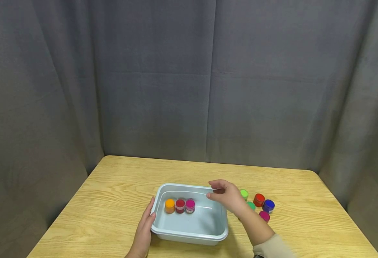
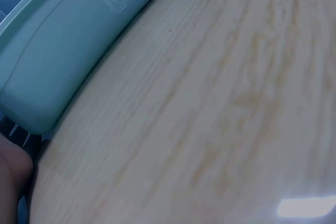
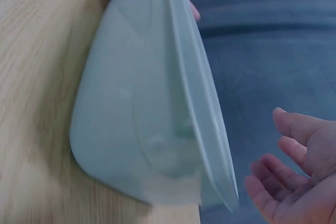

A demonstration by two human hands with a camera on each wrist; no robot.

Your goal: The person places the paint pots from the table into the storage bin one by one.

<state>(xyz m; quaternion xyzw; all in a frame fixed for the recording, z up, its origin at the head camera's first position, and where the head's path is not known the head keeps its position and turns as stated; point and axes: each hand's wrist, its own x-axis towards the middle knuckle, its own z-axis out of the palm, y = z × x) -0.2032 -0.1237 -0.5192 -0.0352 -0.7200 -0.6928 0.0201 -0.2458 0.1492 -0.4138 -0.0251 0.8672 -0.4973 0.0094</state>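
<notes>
A pale blue-grey plastic tub (image 1: 189,234) stands on the table with three small lidded jars in a row at its left: an orange jar (image 1: 169,206), a dark red jar (image 1: 180,206) and a magenta jar (image 1: 190,206). My left hand (image 1: 142,229) rests against the tub's left end, fingers fairly straight and fingertips at the rim. Above the tub's right rim hovers my right hand (image 1: 227,197), its fingers loosely bent, thumb apart and nothing between them. In the right wrist view those bent fingers (image 3: 273,182) are beside the tub's rim, clear of it.
Right of the tub, partly behind my right forearm, several more jars stand: a light green jar (image 1: 244,194), a green jar (image 1: 251,205), a red jar (image 1: 259,200), a blue jar (image 1: 268,206) and another magenta jar (image 1: 264,216). Grey curtains (image 1: 156,107) surround the wooden table (image 1: 111,200).
</notes>
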